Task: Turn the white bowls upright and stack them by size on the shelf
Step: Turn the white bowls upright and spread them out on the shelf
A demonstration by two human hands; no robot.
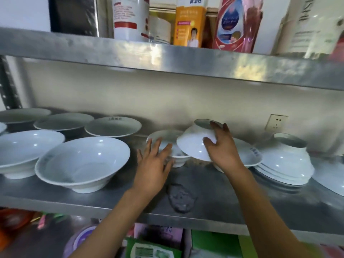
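1. Nearest the camera, both forearms reach up over the front edge of the metal shelf (204, 194), where a dark smudge sits on the bare steel between them.
2. Left hand (155, 164) is spread wide, its straight fingers resting against the small upright bowl (167, 144); I judge it is steadying that bowl as the landing spot, so it should press lightly and keep its fingers off the rim.
3. Right hand (221, 148) grips the tilted bowl (195, 144), thumb on the outer wall and fingers over the foot ring, with the bowl raised and leaning toward the small upright one. It is not yet turned over.
4. To do this well, roll the wrist until the opening faces up, then lower it squarely; glazed walls probably slip, so keep the pinch firm.
5. Check size before nesting: the held bowl looks larger than the one under the left hand, so it may belong beneath.
6. Farther right, the inverted stack (284, 164) awaits turning; farther left, wide upright bowls (81, 161) stand in two rows.
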